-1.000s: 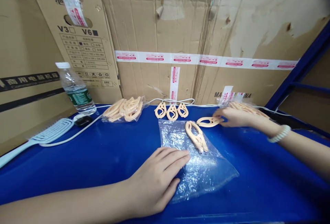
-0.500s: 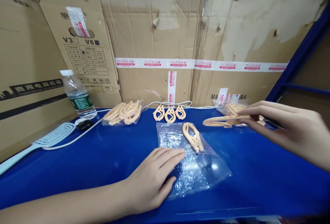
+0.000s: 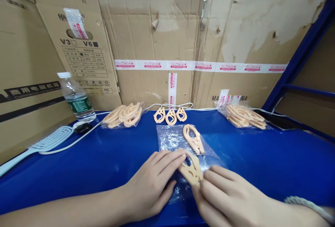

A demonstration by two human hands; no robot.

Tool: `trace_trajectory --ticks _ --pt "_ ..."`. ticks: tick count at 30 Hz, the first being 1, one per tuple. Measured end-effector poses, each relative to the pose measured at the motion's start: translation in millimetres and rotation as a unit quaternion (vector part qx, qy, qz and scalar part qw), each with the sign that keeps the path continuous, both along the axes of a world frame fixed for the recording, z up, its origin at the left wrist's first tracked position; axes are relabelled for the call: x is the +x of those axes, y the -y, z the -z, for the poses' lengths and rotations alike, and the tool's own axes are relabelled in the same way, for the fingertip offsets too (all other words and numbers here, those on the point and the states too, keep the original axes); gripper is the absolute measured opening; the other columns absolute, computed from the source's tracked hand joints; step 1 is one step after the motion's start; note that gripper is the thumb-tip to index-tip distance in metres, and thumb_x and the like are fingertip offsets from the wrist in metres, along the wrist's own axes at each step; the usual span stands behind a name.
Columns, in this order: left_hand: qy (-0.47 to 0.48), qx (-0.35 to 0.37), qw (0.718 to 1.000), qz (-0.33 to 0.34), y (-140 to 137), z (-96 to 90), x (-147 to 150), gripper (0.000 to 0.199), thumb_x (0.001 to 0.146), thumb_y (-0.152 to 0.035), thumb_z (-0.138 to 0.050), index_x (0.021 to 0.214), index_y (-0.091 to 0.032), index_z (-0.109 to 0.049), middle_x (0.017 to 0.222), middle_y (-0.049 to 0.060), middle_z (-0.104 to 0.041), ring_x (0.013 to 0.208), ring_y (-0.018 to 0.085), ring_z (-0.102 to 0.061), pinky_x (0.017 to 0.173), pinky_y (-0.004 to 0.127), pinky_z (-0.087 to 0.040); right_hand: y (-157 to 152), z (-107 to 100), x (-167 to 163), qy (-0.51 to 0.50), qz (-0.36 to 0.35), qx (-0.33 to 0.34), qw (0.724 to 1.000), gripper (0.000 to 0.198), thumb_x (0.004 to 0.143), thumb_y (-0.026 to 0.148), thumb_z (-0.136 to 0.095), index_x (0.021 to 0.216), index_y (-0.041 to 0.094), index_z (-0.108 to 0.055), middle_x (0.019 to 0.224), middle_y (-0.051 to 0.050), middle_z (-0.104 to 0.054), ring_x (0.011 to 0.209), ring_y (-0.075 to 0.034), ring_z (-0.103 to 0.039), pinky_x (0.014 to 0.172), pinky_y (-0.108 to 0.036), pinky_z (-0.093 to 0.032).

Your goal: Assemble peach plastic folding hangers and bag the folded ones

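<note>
Head view, close in: the person's right hand is pinching the lower end of a peach-coloured, loop-shaped plastic folding hanger, thumb and fingers closed on it. Beside it the left hand is lying flat, fingers straight and together, thumb apart, fingertips touching the hanger's upper left edge. That hanger is sitting over a clear, crinkled plastic bag on the glossy blue tabletop. Just beyond, a second peach hanger is resting on the bag. Farther back, three smaller-looking peach hangers are standing in a row before brown cardboard.
</note>
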State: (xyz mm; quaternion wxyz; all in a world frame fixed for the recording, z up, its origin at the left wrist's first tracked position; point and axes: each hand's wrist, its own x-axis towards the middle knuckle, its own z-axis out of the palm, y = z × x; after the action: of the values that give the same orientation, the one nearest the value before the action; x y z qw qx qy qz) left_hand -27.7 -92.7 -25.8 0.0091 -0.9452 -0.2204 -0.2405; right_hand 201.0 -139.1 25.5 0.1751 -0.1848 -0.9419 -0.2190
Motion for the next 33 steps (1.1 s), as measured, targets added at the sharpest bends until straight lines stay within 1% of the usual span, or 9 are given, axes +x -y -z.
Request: trace_trajectory --ticks 3,6,8,11,14,18,22,27,33 --pt "0.006 0.007 1.000 0.006 0 -0.7 0 0.058 0.090 -0.007 -0.047 0.146 -0.010 -0.031 0.146 0.016 -0.049 0.133 0.028 -0.045 0.108 0.047 -0.043 -25 21 -9 0.008 0.002 0.047 0.999 0.020 0.091 0.009 -0.049 0.086 0.011 -0.068 0.076 -0.010 -0.066 0.062 -0.022 -0.058 0.059 -0.036 -0.053" --pt "0.010 0.000 1.000 0.000 0 -1.9 1 0.060 0.090 -0.008 -0.048 0.147 -0.011 -0.031 0.146 0.016 -0.049 0.133 0.028 -0.046 0.108 0.046 -0.044 -36 34 -11 -0.002 0.050 0.044 0.998 0.017 0.088 0.007 -0.053 0.094 0.006 -0.068 0.087 -0.015 -0.069 0.076 -0.026 -0.062 0.067 -0.037 -0.056" --pt "0.009 -0.007 1.000 -0.004 0 -3.0 1 0.060 0.089 -0.008 -0.048 0.146 -0.011 -0.032 0.145 0.016 -0.050 0.132 0.028 -0.047 0.107 0.046 -0.045 -36 26 -6 -0.021 0.034 -0.005 0.999 0.021 0.087 0.005 -0.048 0.095 0.007 -0.068 0.083 -0.014 -0.068 0.071 -0.024 -0.060 0.061 -0.034 -0.054" --pt "0.003 -0.015 1.000 -0.003 0 -4.8 1 0.058 0.088 -0.008 -0.048 0.144 -0.011 -0.036 0.145 0.016 -0.051 0.130 0.029 -0.049 0.104 0.048 -0.047 -50 -2 7 -0.075 0.005 -0.094 0.993 0.029 0.088 0.005 -0.038 0.090 0.013 -0.067 0.074 -0.009 -0.062 0.065 -0.021 -0.054 0.055 -0.033 -0.049" --pt "-0.006 -0.025 1.000 -0.002 0 -6.4 0 0.056 0.089 -0.008 -0.047 0.144 -0.012 -0.037 0.145 0.015 -0.051 0.130 0.029 -0.049 0.104 0.050 -0.047 -99 -22 21 -0.094 0.102 -0.080 0.987 0.032 0.087 0.003 -0.038 0.095 0.014 -0.067 0.085 -0.011 -0.065 0.080 -0.023 -0.058 0.068 -0.037 -0.051" --pt "-0.010 -0.036 0.999 -0.004 1 -6.8 1 0.057 0.088 -0.007 -0.047 0.144 -0.014 -0.037 0.145 0.014 -0.052 0.129 0.029 -0.050 0.103 0.049 -0.047 -194 -10 27 -0.020 0.132 -0.105 0.985 0.043 0.085 -0.004 -0.047 0.123 0.011 -0.060 0.117 -0.015 -0.065 0.113 -0.026 -0.056 0.095 -0.043 -0.048" --pt "0.003 -0.040 0.999 -0.006 0 -5.0 1 0.059 0.086 -0.007 -0.047 0.144 -0.015 -0.036 0.144 0.013 -0.053 0.128 0.029 -0.051 0.103 0.050 -0.047 -253 12 24 0.054 0.156 -0.123 0.979 0.036 0.094 0.026 -0.064 0.129 0.018 -0.056 0.135 -0.011 -0.055 0.119 -0.029 -0.056 0.096 -0.050 -0.049" --pt "0.014 -0.030 0.999 0.008 -3 -3.1 1 0.060 0.085 -0.006 -0.046 0.143 -0.014 -0.036 0.142 0.014 -0.055 0.125 0.029 -0.053 0.099 0.049 -0.050 -260 16 42 0.104 0.189 -0.128 0.968 0.031 0.095 0.032 -0.063 0.122 0.016 -0.060 0.127 -0.010 -0.059 0.112 -0.027 -0.060 0.094 -0.050 -0.051" --pt "0.007 -0.047 0.999 0.010 -3 -4.4 0 0.061 0.087 -0.007 -0.047 0.146 -0.017 -0.034 0.144 0.014 -0.053 0.129 0.030 -0.051 0.103 0.051 -0.048 -217 18 96 0.082 0.231 -0.170 0.954 0.027 0.097 0.033 -0.061 0.117 0.016 -0.061 0.114 -0.007 -0.064 0.093 -0.020 -0.065 0.080 -0.039 -0.057"
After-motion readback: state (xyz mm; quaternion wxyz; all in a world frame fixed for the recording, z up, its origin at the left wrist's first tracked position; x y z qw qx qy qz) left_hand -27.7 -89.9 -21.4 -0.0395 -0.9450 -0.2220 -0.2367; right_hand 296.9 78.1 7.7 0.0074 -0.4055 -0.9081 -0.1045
